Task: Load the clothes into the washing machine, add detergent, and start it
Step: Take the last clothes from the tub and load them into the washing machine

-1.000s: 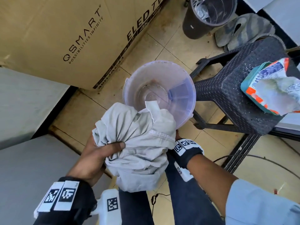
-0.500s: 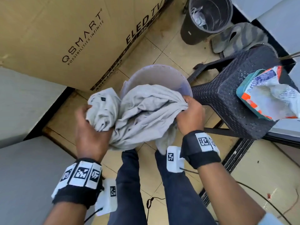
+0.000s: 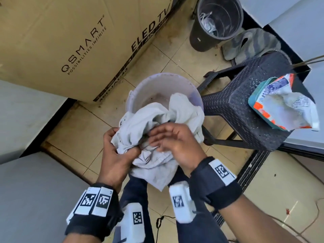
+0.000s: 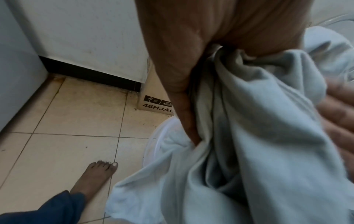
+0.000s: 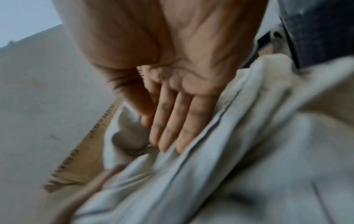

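The left hand (image 3: 115,151) grips a grey garment (image 3: 157,130) over a bucket (image 3: 140,95), the right hand (image 3: 177,146) flat on it.

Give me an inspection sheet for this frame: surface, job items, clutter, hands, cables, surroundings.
Surface: beige tiled floor, stained along the grout lines.
Job's things: crumpled pale grey garment held above a translucent round plastic bucket; opened detergent packet on a dark woven plastic stool. Washing machine: cannot identify.
Clutter: dark waste bin, grey striped cloth on the floor.
Grippers: left hand grips the garment; right hand rests on it, fingers straight.
Cables: thin black cable on the floor between the feet.
Surroundings: large cardboard TV box, grey panels at left.
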`<state>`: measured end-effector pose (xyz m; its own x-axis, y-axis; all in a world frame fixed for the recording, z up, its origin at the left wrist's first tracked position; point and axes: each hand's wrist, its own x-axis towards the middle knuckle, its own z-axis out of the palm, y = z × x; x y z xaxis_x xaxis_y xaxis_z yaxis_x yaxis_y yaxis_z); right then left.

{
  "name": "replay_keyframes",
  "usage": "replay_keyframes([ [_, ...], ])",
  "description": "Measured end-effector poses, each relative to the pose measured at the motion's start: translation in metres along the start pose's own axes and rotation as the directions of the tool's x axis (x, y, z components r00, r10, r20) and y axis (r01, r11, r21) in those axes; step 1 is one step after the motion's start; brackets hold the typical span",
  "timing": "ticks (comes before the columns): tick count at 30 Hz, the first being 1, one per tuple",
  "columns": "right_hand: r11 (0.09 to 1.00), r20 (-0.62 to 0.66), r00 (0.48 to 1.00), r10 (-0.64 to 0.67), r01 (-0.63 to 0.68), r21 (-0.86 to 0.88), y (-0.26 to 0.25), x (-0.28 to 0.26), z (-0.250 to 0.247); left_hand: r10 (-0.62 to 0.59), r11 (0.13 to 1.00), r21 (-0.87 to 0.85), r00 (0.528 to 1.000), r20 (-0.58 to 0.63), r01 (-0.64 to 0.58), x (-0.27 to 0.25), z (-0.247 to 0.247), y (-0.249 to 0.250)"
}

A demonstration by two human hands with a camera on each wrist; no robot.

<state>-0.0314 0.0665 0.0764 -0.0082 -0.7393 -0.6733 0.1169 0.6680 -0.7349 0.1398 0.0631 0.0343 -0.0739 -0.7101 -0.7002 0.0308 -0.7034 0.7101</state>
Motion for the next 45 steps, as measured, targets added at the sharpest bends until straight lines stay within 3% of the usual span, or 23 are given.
replay_keyframes([
  [1, 0.992, -0.176, 0.982, -0.074, 0.053, -0.117, 0.003, 0.009, -0.01, -0.003, 1.0, 0.0, 1.0, 0.026, 0.003, 0.0, -0.002, -0.003],
  [2, 0.961, -0.334, 0.93, -0.154, 0.063, -0.268, 0.008, 0.019, -0.02, -0.004, 1.0, -0.009, 0.999, 0.042, 0.005, 0.0, -0.004, -0.004],
  [3, 0.916, -0.412, 0.889, -0.198, 0.018, -0.4, 0.016, 0.029, -0.031, -0.017, 1.0, -0.021, 0.999, 0.039, 0.017, 0.0, -0.006, -0.007],
  [4, 0.89, -0.432, 0.89, -0.146, -0.073, -0.451, 0.024, 0.036, -0.037, -0.038, 0.998, -0.052, 0.999, 0.03, 0.039, 0.0, -0.009, -0.009],
  [7, 0.908, -0.302, 0.916, 0.263, -0.341, -0.244, 0.047, 0.046, -0.037, -0.123, 0.976, -0.178, 0.992, 0.028, 0.126, 0.001, -0.014, -0.014],
  [8, 0.93, -0.209, 0.918, 0.338, -0.36, -0.078, 0.05, 0.043, -0.033, -0.153, 0.959, -0.236, 0.988, 0.034, 0.156, -0.001, -0.015, -0.015],
  [10, 0.909, -0.099, 0.927, 0.363, -0.328, 0.256, 0.049, 0.032, -0.02, -0.202, 0.912, -0.356, 0.979, 0.037, 0.202, -0.009, -0.018, -0.014],
  [12, 0.854, -0.058, 0.946, 0.319, -0.26, 0.45, 0.045, 0.022, -0.01, -0.231, 0.837, -0.478, 0.964, 0.131, 0.266, -0.02, -0.013, -0.004],
  [14, 0.84, -0.103, 0.967, 0.234, -0.148, 0.522, 0.039, 0.012, -0.001, -0.196, 0.783, -0.572, 0.97, 0.145, 0.244, -0.03, -0.012, 0.006],
  [18, 0.796, -0.164, 0.979, 0.118, 0.006, 0.606, 0.0, -0.002, 0.026, -0.094, 0.712, -0.698, 0.995, 0.022, 0.083, -0.043, -0.016, 0.048],
  [20, 0.822, -0.097, 0.994, 0.054, 0.011, 0.569, -0.034, -0.017, 0.04, -0.064, 0.675, -0.737, 0.998, -0.02, 0.028, -0.06, -0.016, 0.075],
  [22, 0.838, 0.057, 0.998, -0.033, -0.003, 0.546, -0.063, -0.029, 0.051, -0.049, 0.654, -0.756, 0.998, -0.043, 0.0, -0.08, -0.018, 0.099],
  [27, 0.907, 0.269, 0.947, -0.176, 0.05, 0.417, -0.134, -0.068, 0.088, 0.055, 0.753, -0.64, 0.984, -0.168, -0.152, -0.166, -0.046, 0.167],
  [32, 0.905, 0.475, 0.826, -0.305, 0.096, 0.415, -0.192, -0.12, 0.147, 0.207, 0.745, -0.567, 0.929, -0.307, -0.353, -0.252, -0.086, 0.208],
  [36, 0.902, 0.517, 0.751, -0.411, 0.251, 0.352, -0.217, -0.155, 0.221, 0.256, 0.663, -0.528, 0.823, -0.508, -0.532, -0.313, -0.132, 0.208],
  [40, 0.932, 0.758, 0.541, -0.363, 0.216, 0.292, -0.221, -0.209, 0.311, 0.226, 0.431, -0.548, 0.673, -0.704, -0.717, -0.359, -0.187, 0.182],
  [45, 0.872, 0.9, 0.274, -0.338, 0.451, 0.19, -0.199, -0.275, 0.421, 0.07, 0.096, -0.503, 0.51, -0.857, -0.859, -0.404, -0.26, 0.136],
])
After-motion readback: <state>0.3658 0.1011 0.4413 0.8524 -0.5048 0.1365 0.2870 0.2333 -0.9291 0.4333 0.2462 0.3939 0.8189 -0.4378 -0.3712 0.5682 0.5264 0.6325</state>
